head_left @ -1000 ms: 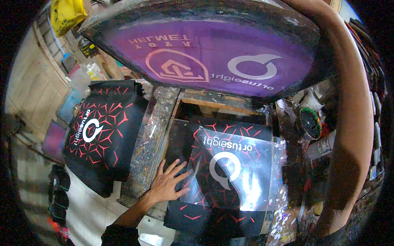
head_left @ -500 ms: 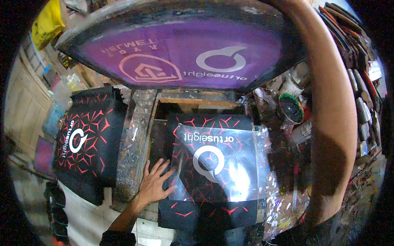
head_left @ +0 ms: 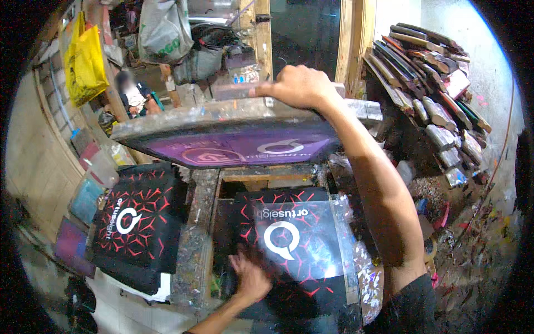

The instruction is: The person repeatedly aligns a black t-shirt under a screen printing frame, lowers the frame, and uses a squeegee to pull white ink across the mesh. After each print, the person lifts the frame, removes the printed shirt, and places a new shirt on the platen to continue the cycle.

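Observation:
My right hand (head_left: 303,86) is closed over the top rail of a screen-printing frame (head_left: 222,119), which stands tilted up at the far side. Its purple mesh (head_left: 239,150) carries pale logo shapes. Below it, a black fabric panel (head_left: 311,289) with red angular lines lies on the printing bed. Over the panel lies a clear plastic sheet (head_left: 322,250) bearing a white ring logo and lettering. My left hand (head_left: 253,281) is at the panel's left side, near the sheet's edge. Its fingers are apart, partly blurred and shadowed; no held thing shows.
Left of the bed, printed black panels (head_left: 133,217) lie stacked. Wooden-handled squeegees (head_left: 428,83) are piled at far right. A yellow bag (head_left: 86,67) and a grey plastic bag (head_left: 164,30) hang at far left. A person (head_left: 136,94) sits in the background.
The view has tipped up. The screen frame now shows its top rail, with my right hand visible on it. My left hand has moved right and nearer over the panel, its fingers blurring.

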### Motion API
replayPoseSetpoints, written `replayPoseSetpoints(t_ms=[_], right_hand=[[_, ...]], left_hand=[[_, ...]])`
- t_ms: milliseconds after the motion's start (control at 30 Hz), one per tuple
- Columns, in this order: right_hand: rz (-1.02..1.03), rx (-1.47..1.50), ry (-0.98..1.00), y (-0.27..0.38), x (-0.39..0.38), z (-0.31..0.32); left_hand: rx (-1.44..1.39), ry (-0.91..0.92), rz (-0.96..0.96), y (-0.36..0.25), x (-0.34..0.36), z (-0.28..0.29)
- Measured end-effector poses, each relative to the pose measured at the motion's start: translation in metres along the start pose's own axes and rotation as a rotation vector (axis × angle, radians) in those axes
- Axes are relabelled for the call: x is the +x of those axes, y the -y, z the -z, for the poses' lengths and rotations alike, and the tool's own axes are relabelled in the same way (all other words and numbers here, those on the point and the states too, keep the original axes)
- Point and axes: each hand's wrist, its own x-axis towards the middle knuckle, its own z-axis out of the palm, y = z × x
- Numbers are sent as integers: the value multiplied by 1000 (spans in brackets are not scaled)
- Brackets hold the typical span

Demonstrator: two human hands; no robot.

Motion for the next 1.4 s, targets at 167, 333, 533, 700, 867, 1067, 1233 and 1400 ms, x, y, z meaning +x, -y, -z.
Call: replayPoseSetpoints(t_ms=[167,333,533,700,867,1067,1233,1400], right_hand=[[80,44,-37,17,-90,-12],[296,-82,-80,52,-244,-90],[245,176,386,18,-290,-203],[430,110,445,15,-322,-232],[142,-117,405,-11,-181,-283],[213,2,195,-60,-108,-362],[277,-101,228,-7,-235,-305],[349,36,573,20,-291,-245]], left_hand=[[-1001,-290,93,-75,40,55],[-1431,-531,378,2,-40,126],[-1539,-418,877,48,-127,40],[-1454,-494,915,41,-133,29],[-1357,-339,891,42,-129,41],[-1162,-71,1029,60,-131,40],[-1065,-40,1114,56,-131,45],[-1135,-103,1004,53,-127,48]])
